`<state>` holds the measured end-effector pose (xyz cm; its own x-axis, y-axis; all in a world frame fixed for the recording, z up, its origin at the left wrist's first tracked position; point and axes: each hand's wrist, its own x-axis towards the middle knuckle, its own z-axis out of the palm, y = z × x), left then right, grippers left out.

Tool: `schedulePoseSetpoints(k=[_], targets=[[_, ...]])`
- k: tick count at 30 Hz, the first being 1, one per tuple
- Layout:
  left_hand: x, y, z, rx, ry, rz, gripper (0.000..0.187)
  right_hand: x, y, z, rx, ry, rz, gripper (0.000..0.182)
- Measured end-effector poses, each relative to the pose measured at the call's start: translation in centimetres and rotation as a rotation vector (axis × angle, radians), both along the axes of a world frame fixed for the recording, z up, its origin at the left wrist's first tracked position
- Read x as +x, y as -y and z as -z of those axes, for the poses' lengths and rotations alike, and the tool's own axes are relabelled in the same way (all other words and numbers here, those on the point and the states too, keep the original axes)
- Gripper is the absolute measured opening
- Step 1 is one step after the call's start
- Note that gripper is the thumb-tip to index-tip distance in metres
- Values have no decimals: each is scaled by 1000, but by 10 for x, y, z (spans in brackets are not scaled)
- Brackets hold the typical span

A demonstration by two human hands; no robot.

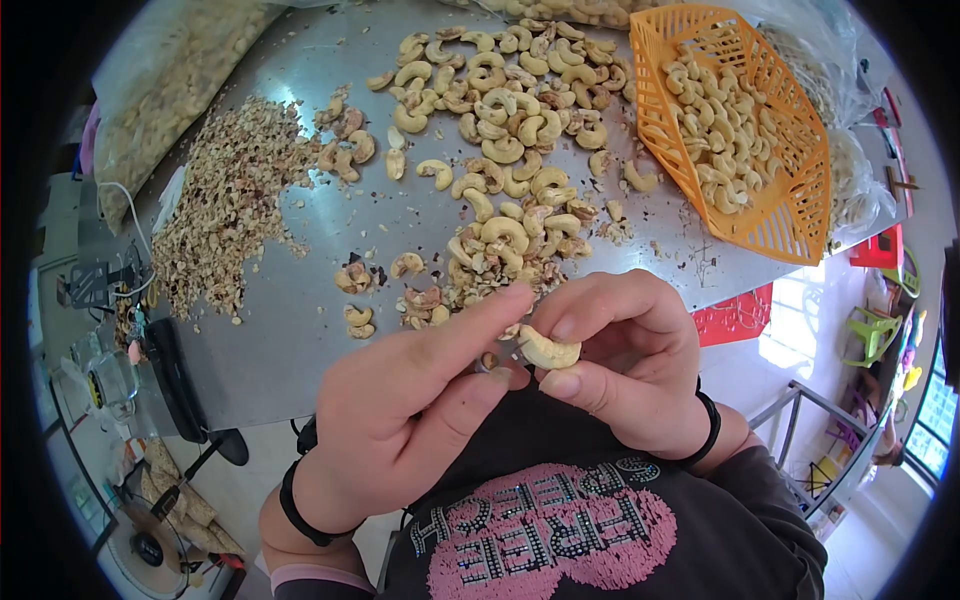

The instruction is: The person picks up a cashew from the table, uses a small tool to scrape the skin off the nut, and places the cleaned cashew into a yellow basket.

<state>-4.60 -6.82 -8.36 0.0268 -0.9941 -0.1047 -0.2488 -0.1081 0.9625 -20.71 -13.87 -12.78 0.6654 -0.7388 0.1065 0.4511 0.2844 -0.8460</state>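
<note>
A pale cashew (548, 350) is pinched between the thumb and fingers of my right hand (628, 350), over the table's near edge. Close against it, my left hand (425, 390) is closed on a small metal-tipped tool (488, 362). Most of the tool is hidden in that hand, so its exact kind cannot be made out. Just beyond my fingers lies a pile of cashews (510, 235), some with brown skin on them. A bigger heap of cashews (500, 85) spreads farther back.
Skin flakes and crumbs (235, 200) form a mound on the metal table (290, 365) at left. An orange plastic basket (735, 235) holding cashews stands at right. A clear bag of cashews (165, 90) sits back left. A red tray (735, 315) is beyond the table's right edge.
</note>
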Motion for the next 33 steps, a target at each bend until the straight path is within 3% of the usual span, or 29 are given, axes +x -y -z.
schedulePoseSetpoints(k=[9,12,14,18,20,27,33], targets=[[2,2,7,-168,151,73,32,1,0,-2,75,47,-34,26],[2,1,6,-112,10,54,29,0,2,-1,92,51,-66,26],[1,0,1,132,-262,-42,28,0,4,-3,202,90,-132,25],[5,0,2,199,-279,-77,27,2,4,-3,262,83,-148,22],[3,1,7,68,-259,-81,27,4,5,-6,331,98,-155,19],[3,-1,3,57,-146,-75,28,1,7,-4,356,73,-198,18],[-1,2,5,-154,133,82,36,-1,5,-2,331,40,-195,20]])
